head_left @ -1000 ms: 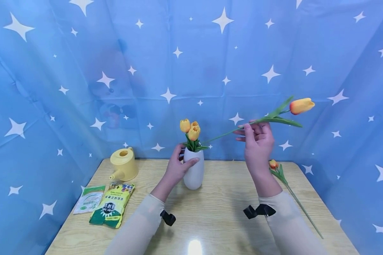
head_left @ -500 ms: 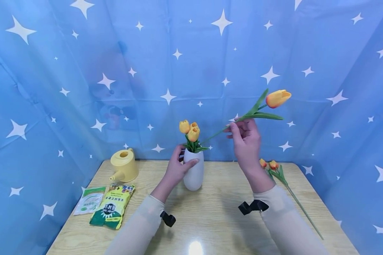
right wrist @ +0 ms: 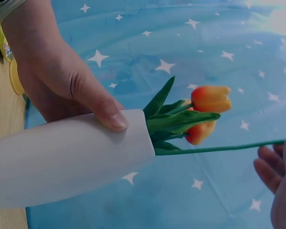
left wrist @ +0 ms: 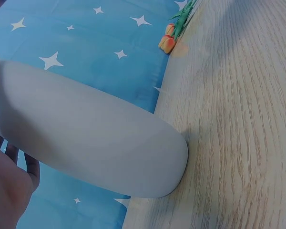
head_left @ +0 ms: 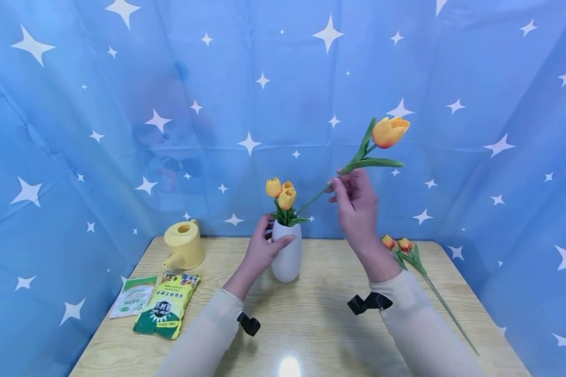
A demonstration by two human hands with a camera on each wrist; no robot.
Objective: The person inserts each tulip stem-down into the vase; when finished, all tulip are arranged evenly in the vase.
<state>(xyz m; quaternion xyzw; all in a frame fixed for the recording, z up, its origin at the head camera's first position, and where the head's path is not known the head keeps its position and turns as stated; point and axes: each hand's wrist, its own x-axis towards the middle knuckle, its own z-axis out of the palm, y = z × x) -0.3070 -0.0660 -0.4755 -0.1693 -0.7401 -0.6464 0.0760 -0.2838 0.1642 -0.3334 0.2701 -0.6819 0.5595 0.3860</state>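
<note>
A white vase (head_left: 287, 256) stands upright on the table, with several yellow-orange tulips (head_left: 286, 198) in its mouth. My left hand (head_left: 260, 250) grips the vase near its rim, thumb across the front and fingers behind. To the right, my right hand (head_left: 357, 209) pinches the green stem of another tulip (head_left: 390, 132) just below its leaves. This tulip slants up to the right. In the right wrist view, the lower end of its green stem (right wrist: 219, 149) meets the vase mouth, beside the leaves of the other flowers.
Two orange tulips (head_left: 404, 245) lie at the table's right side, one with its long stem running toward the front. On the left are a yellow watering can (head_left: 185, 246), a yellow-green bag (head_left: 167, 306) and a white-green packet (head_left: 133, 297). A blue star curtain (head_left: 245, 94) hangs behind.
My right hand has moved left toward the vase, and the tulip in it has tipped more upright, its stem end staying by the vase mouth. The left hand and vase have stayed put.
</note>
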